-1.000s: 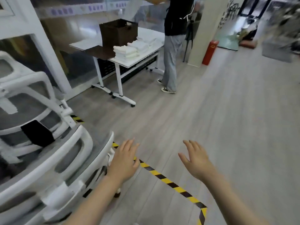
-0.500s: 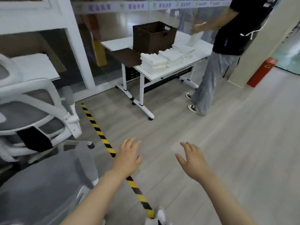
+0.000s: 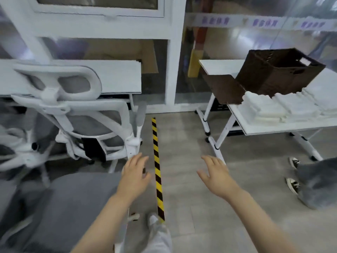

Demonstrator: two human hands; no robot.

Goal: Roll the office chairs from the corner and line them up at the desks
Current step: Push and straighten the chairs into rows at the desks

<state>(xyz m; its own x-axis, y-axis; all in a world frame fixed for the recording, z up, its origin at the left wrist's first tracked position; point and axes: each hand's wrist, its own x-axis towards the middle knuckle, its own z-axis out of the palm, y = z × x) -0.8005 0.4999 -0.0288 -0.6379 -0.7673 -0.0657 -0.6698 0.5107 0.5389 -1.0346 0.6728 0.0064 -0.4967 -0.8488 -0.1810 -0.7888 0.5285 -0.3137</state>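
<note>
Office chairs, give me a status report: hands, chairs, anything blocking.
Left hand open, right hand open, neither gripping. White office chair parked at desk; grey seat under left forearm. Another person's shoes near right table.

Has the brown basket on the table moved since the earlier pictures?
No. The basket sits at the same spot on the table, behind the folded towels, as before. Only the camera has turned, so it appears farther right.
</note>
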